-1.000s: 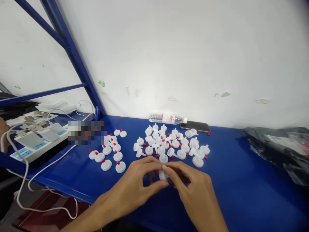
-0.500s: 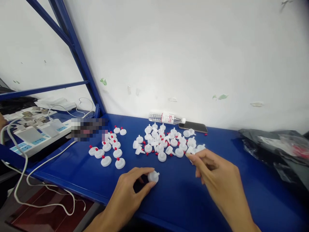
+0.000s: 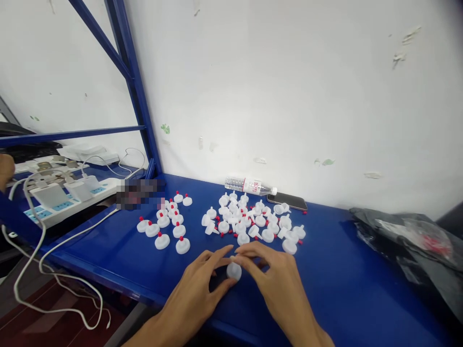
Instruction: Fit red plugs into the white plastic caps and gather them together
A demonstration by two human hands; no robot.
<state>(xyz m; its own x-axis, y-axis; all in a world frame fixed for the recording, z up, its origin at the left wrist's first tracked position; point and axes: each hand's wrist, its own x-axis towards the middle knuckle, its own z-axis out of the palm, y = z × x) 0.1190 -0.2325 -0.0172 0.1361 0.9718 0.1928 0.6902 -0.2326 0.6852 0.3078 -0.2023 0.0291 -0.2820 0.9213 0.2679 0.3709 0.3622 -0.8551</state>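
My left hand [image 3: 197, 289] holds a white plastic spout cap [image 3: 234, 272] between thumb and fingers, low over the front of the blue table. My right hand [image 3: 277, 274] is closed in a pinch at the tip of this cap's spout; its fingertips hide whatever small piece may be between them. Behind my hands lies a loose pile of white spout caps [image 3: 243, 238] with small red tips [image 3: 300, 242] scattered among them. To the left, several white caps with red tips on their spouts [image 3: 183, 246] stand upright in a group.
A clear plastic bottle [image 3: 251, 186] and a dark phone [image 3: 287, 201] lie along the wall behind the pile. Grey plastic bags [image 3: 394, 231] lie at the right. At the left are a power strip [image 3: 68, 205], white cables [image 3: 27, 193] and another person's hand [image 3: 5, 171].
My right hand has moved left from the right edge of the pile to the cap in my left hand. My left hand still grips its cap. The view has shifted slightly.
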